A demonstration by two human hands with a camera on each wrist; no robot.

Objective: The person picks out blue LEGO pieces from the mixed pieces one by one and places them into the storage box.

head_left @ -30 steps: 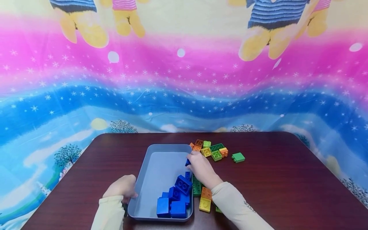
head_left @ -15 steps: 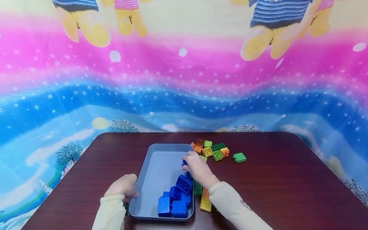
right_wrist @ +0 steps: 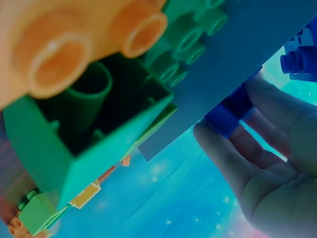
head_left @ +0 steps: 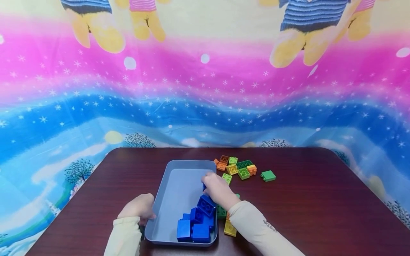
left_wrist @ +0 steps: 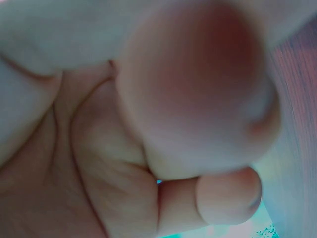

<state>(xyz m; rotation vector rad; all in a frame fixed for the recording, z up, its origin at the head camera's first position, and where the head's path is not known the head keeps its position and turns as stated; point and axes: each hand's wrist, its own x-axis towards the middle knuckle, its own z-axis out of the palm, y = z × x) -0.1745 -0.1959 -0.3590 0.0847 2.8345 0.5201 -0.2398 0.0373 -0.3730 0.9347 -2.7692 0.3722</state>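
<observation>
My right hand (head_left: 217, 188) is above the right side of a grey tray (head_left: 173, 164), pinching a small blue building brick (right_wrist: 228, 114) between thumb and fingers. In the head view the hand hides most of that brick. Several blue bricks (head_left: 184, 229) lie heaped in the tray's near right part. At the tray's left wall is my left hand (head_left: 137, 208), fingers curled, gripping the edge with a fingertip over the rim. The left wrist view shows mostly its palm and blurred fingertips (left_wrist: 230, 196); the grip itself is partly hidden.
Right of the tray lie a yellow brick (head_left: 230, 227) and dark green bricks (head_left: 221, 211), partly behind my right arm. Orange, yellow and green bricks (head_left: 244, 173) cluster farther back, with a lone green brick (head_left: 268, 176) to their right. A printed cloth (head_left: 205, 106) hangs behind the table.
My right hand has moved slightly left and down over the tray's right wall, carrying the blue brick inward. My left hand stays at the tray's left edge.
</observation>
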